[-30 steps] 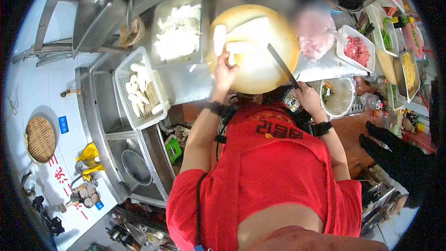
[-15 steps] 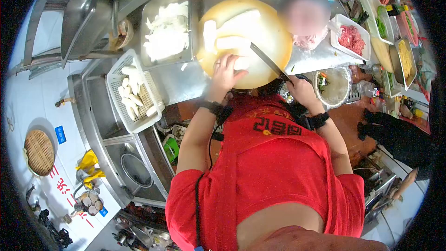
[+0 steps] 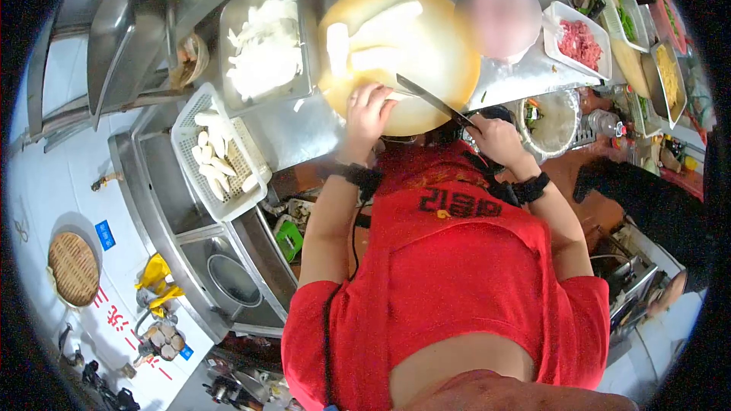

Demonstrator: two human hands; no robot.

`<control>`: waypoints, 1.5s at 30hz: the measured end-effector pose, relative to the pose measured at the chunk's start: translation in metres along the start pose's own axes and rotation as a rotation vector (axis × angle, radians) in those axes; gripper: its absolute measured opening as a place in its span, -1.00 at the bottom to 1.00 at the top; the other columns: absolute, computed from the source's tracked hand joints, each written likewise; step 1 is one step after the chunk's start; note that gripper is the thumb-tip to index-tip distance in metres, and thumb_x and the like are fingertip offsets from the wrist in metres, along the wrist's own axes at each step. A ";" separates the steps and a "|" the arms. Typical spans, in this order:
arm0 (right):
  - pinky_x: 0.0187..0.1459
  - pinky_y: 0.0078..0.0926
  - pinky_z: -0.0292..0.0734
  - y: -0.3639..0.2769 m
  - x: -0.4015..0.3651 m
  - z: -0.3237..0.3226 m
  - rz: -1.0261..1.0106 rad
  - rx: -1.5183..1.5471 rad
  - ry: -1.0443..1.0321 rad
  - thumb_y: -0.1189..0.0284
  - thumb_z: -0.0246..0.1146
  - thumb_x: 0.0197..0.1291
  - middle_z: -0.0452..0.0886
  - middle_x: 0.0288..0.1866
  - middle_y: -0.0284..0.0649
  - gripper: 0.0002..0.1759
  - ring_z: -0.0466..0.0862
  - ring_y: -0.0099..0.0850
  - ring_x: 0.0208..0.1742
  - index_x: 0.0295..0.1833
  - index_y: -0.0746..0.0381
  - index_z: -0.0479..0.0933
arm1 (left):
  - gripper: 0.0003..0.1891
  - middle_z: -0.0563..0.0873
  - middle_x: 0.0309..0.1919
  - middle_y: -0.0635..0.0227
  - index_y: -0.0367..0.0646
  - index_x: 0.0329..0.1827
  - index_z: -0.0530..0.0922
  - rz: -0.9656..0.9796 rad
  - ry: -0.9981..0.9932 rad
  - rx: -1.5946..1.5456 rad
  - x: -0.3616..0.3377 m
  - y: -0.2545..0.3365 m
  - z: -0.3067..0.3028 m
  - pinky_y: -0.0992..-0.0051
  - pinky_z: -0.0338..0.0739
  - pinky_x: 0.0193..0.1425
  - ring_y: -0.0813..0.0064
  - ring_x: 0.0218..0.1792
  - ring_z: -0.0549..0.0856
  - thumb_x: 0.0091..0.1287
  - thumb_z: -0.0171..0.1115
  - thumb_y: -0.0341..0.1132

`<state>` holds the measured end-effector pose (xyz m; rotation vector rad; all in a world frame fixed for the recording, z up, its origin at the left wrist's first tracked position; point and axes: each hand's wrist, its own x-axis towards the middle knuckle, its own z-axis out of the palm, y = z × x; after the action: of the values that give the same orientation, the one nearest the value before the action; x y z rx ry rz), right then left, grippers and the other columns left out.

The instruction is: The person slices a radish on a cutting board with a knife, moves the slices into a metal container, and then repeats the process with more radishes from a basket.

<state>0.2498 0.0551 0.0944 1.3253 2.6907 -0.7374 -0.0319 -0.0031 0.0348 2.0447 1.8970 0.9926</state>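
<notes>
A round yellow cutting board point(image 3: 434, 46) carries long white vegetable pieces point(image 3: 384, 19). My left hand point(image 3: 368, 110) presses down on a white piece at the board's near edge. My right hand point(image 3: 493, 139) grips the handle of a dark cleaver point(image 3: 430, 100), whose blade lies across the board right beside my left fingers. My red shirt fills the lower part of the view.
A steel tray of sliced white vegetable point(image 3: 263, 46) sits left of the board. A white basket of peeled pieces point(image 3: 217, 154) rests over the sink point(image 3: 221, 274). A white dish of chopped red meat point(image 3: 579, 42), a clear bowl point(image 3: 548, 122) and more trays are to the right.
My left hand has come back from the middle of the board to its near edge onto a white piece. The cleaver has swung in next to my left fingers.
</notes>
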 end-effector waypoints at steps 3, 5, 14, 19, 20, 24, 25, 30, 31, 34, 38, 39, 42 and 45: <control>-0.40 -0.12 0.53 -0.005 -0.001 -0.007 0.007 0.011 0.016 0.23 0.11 0.23 0.58 -0.49 0.00 -0.75 0.61 -0.04 -0.44 -0.20 0.19 0.51 | -0.74 0.57 -0.14 0.27 -0.06 -0.13 0.61 0.042 0.146 0.071 -0.012 0.005 0.012 0.31 0.41 0.06 0.22 -0.10 0.56 0.09 0.36 -0.33; -0.44 -0.14 0.51 -0.001 -0.001 -0.004 -0.017 0.025 0.057 0.24 0.12 0.22 0.57 -0.51 -0.03 -0.76 0.61 -0.06 -0.46 -0.17 0.18 0.50 | -0.80 0.56 -0.15 0.26 -0.09 -0.20 0.64 0.047 0.206 0.062 -0.021 0.007 0.019 0.33 0.41 0.03 0.25 -0.11 0.56 0.09 0.33 -0.41; -0.50 -0.19 0.49 -0.004 0.003 -0.030 -0.164 -0.105 0.063 0.28 0.15 0.21 0.58 -0.52 -0.09 -0.80 0.62 -0.16 -0.50 -0.17 0.17 0.49 | -0.85 0.62 -0.23 0.29 -0.18 -0.29 0.62 0.122 0.332 0.155 -0.020 0.003 0.030 0.41 0.54 -0.15 0.33 -0.18 0.64 0.07 0.29 -0.55; -0.60 -0.27 0.43 0.001 0.014 -0.015 -0.281 -0.226 0.044 0.35 0.17 0.18 0.54 -0.62 -0.17 -0.83 0.58 -0.24 -0.62 -0.18 0.20 0.46 | -0.86 0.62 -0.24 0.27 -0.20 -0.31 0.61 0.118 0.345 0.140 -0.017 0.003 0.030 0.41 0.56 -0.14 0.30 -0.21 0.65 0.07 0.28 -0.56; -0.62 -0.29 0.42 -0.002 0.017 -0.004 -0.248 -0.207 0.039 0.34 0.16 0.19 0.53 -0.65 -0.17 -0.83 0.58 -0.25 -0.64 -0.19 0.20 0.45 | -0.87 0.62 -0.24 0.27 -0.20 -0.32 0.61 0.121 0.344 0.141 -0.017 0.005 0.029 0.41 0.56 -0.16 0.30 -0.22 0.65 0.06 0.28 -0.57; -0.63 -0.31 0.44 -0.012 0.027 0.011 -0.195 -0.220 0.004 0.33 0.15 0.20 0.52 -0.69 -0.15 -0.83 0.58 -0.25 -0.66 -0.19 0.20 0.44 | -0.87 0.62 -0.22 0.29 -0.18 -0.32 0.61 0.094 0.337 0.100 -0.017 0.001 0.031 0.41 0.56 -0.17 0.32 -0.23 0.66 0.07 0.27 -0.56; -0.63 -0.26 0.44 -0.009 0.027 0.014 -0.183 -0.190 0.004 0.30 0.15 0.21 0.52 -0.68 -0.13 -0.79 0.58 -0.21 -0.66 -0.16 0.21 0.45 | -0.87 0.62 -0.21 0.30 -0.16 -0.32 0.61 0.096 0.335 0.125 -0.018 0.001 0.031 0.41 0.57 -0.18 0.33 -0.23 0.66 0.07 0.26 -0.55; -0.64 -0.22 0.44 -0.005 0.018 -0.004 -0.244 -0.106 0.086 0.29 0.12 0.25 0.51 -0.69 -0.10 -0.78 0.57 -0.15 -0.67 -0.14 0.23 0.44 | -0.85 0.62 -0.20 0.35 -0.11 -0.32 0.62 0.100 0.342 0.173 -0.021 0.002 0.032 0.42 0.56 -0.18 0.35 -0.23 0.66 0.07 0.25 -0.54; -0.63 -0.21 0.45 -0.006 0.015 -0.006 -0.233 -0.139 0.085 0.29 0.10 0.26 0.52 -0.68 -0.09 -0.78 0.57 -0.14 -0.66 -0.14 0.23 0.44 | -0.85 0.62 -0.20 0.35 -0.10 -0.31 0.62 0.103 0.332 0.183 -0.021 0.003 0.032 0.42 0.56 -0.17 0.34 -0.22 0.66 0.06 0.26 -0.54; -0.58 -0.22 0.48 -0.008 0.027 0.014 -0.126 -0.202 -0.100 0.31 0.10 0.26 0.55 -0.63 -0.08 -0.78 0.59 -0.13 -0.60 -0.10 0.22 0.43 | -0.84 0.62 -0.21 0.35 -0.08 -0.31 0.62 0.097 0.311 0.160 -0.025 -0.002 0.037 0.42 0.56 -0.17 0.34 -0.22 0.66 0.05 0.26 -0.53; -0.58 -0.22 0.48 -0.011 0.033 0.014 -0.134 -0.200 -0.114 0.31 0.10 0.25 0.55 -0.62 -0.08 -0.76 0.60 -0.14 -0.60 -0.08 0.23 0.43 | -0.83 0.61 -0.22 0.34 -0.08 -0.32 0.61 0.122 0.314 0.156 -0.021 -0.002 0.034 0.40 0.54 -0.17 0.33 -0.22 0.65 0.04 0.26 -0.54; -0.61 -0.21 0.46 -0.011 0.028 0.006 -0.167 -0.140 -0.037 0.31 0.09 0.26 0.54 -0.63 -0.08 -0.77 0.59 -0.14 -0.62 -0.11 0.24 0.42 | -0.83 0.61 -0.22 0.34 -0.08 -0.32 0.61 0.125 0.315 0.157 -0.020 -0.002 0.034 0.40 0.54 -0.17 0.33 -0.22 0.65 0.04 0.26 -0.54; -0.64 -0.20 0.45 -0.010 0.023 -0.001 -0.232 -0.074 0.056 0.31 0.09 0.26 0.53 -0.65 -0.08 -0.79 0.57 -0.15 -0.66 -0.16 0.25 0.41 | -0.83 0.61 -0.22 0.33 -0.08 -0.32 0.61 0.112 0.320 0.168 -0.023 0.001 0.036 0.39 0.52 -0.17 0.33 -0.22 0.64 0.04 0.26 -0.55; -0.63 -0.20 0.45 -0.007 0.029 0.027 -0.215 -0.095 0.019 0.33 0.10 0.25 0.53 -0.66 -0.08 -0.80 0.57 -0.15 -0.66 -0.17 0.25 0.41 | -0.83 0.60 -0.21 0.33 -0.09 -0.31 0.60 0.126 0.318 0.159 -0.023 0.000 0.037 0.40 0.52 -0.16 0.32 -0.21 0.64 0.05 0.25 -0.54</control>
<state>0.2219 0.0612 0.0661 1.0389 2.8746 -0.6057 -0.0096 -0.0135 -0.0005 2.2297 2.0788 1.3048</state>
